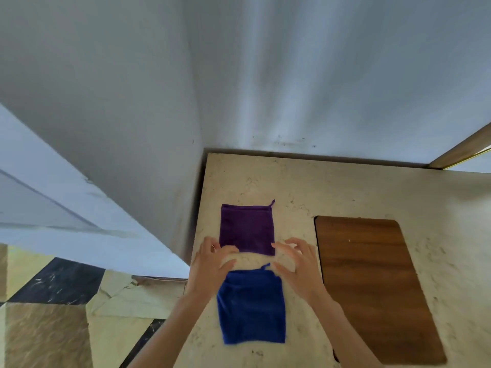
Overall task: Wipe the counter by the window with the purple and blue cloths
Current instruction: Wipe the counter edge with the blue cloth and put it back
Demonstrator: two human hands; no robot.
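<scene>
While both hands hovered over the pale stone desk [358, 187], two folded cloths lay flat on it, one behind the other, near its left edge. The purple cloth [247, 228] sat farther from the person, a neat rectangle with a small hanging loop at its far right corner. The blue cloth [252, 306] lay nearer, slightly rumpled, its loop poking up at the far edge. A narrow strip of bare stone separated them.

The left hand [212, 264] and right hand [297, 261] were over that gap, fingers spread and curled, holding nothing; the left fingertips reached the purple cloth's near left corner, though contact could not be told.

A brown wooden board [372, 288] lay just right of the cloths. Beyond the purple cloth the stone ran bare to the wall [318, 88]; left of the cloths it dropped to a patterned floor [53, 314].
</scene>
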